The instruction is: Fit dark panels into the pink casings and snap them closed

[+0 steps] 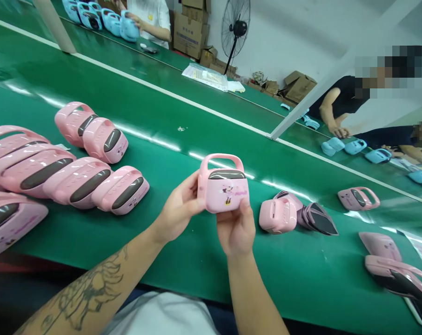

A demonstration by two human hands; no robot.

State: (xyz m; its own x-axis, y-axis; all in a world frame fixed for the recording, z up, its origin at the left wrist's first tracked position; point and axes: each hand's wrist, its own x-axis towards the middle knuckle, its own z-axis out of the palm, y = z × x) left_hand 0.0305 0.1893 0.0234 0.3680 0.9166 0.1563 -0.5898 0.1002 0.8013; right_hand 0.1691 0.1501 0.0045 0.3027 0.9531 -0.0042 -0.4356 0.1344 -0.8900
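Both of my hands hold a pink plastic handled device (224, 186) with a dark oval panel and a small printed cartoon on its front. My left hand (181, 207) grips its left side, and my right hand (236, 230) supports it from below. Several matching pink units (122, 190) lie in rows on the green conveyor belt (301, 274) to my left. To the right sit a pink unit (277, 215) and a separate dark-faced pink piece (318, 218), both close to my right hand.
More pink units (358, 198) lie at the right. Beyond a white-edged belt divider (204, 109), a second green belt carries blue units (353, 146). Co-workers (339, 102) handle them. Cardboard boxes (188, 28) and a standing fan (235, 32) are at the back.
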